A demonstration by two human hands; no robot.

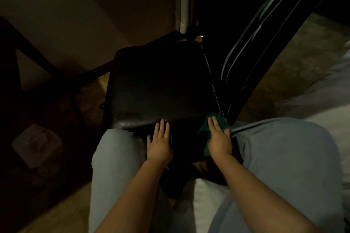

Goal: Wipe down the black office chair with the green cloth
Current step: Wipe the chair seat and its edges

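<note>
Pressing the green cloth (203,131) flat onto the black chair (161,81) with my right hand (219,139), I am on the wiping step, at the seat's corner around four o'clock. That is just where the seat meets the shiny back (265,39) that climbs toward one o'clock. My fingers lie straight on the cloth, pushing it rather than gripping it. My left hand (160,139) lies flat and released on the seat's near edge at six o'clock. It holds nothing and, I think, steadies the chair.

Next I would sweep the cloth across the seat toward nine o'clock, or run it up the back. Either way I need steady palm pressure. The cloth looks bunched, so spreading it out first would cover more. A pass along the near edge would also mean lifting my left hand out of the way.

The light is very dim, so I cannot tell which parts of the seat are clean or damp. Much of the cloth sits under my palm. The chair's base is hidden below the seat and my knees (117,147), and the top of the back is cut off. At eight o'clock a pale box (36,143) sits on the floor, too murky to identify.
</note>
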